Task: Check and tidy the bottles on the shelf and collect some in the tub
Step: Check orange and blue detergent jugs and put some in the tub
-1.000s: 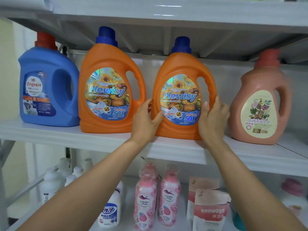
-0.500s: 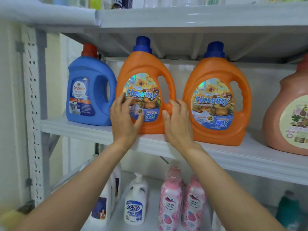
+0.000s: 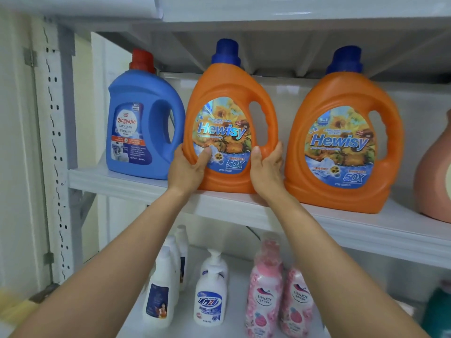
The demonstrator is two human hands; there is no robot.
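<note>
An orange Hewisy jug (image 3: 227, 93) with a blue cap stands on the white shelf (image 3: 136, 184). My left hand (image 3: 188, 170) grips its lower left side, thumb on the label. My right hand (image 3: 267, 169) grips its lower right side below the handle. A second orange Hewisy jug (image 3: 341, 142) stands to its right, apart from my hands. A blue Qingyajie jug (image 3: 139, 128) with a red cap stands to the left, close against the held jug. The tub is not in view.
A pink jug (image 3: 436, 176) sits cut off at the right edge. On the lower shelf stand white bottles (image 3: 159, 296), a white pump bottle (image 3: 210, 298) and two pink UYAJOY bottles (image 3: 264, 298). A perforated grey upright (image 3: 55, 142) bounds the left side. Another shelf hangs overhead.
My hands left the right-hand orange jug and moved left to the other orange jug. They now grip its lower sides. The view has shifted left and closer.
</note>
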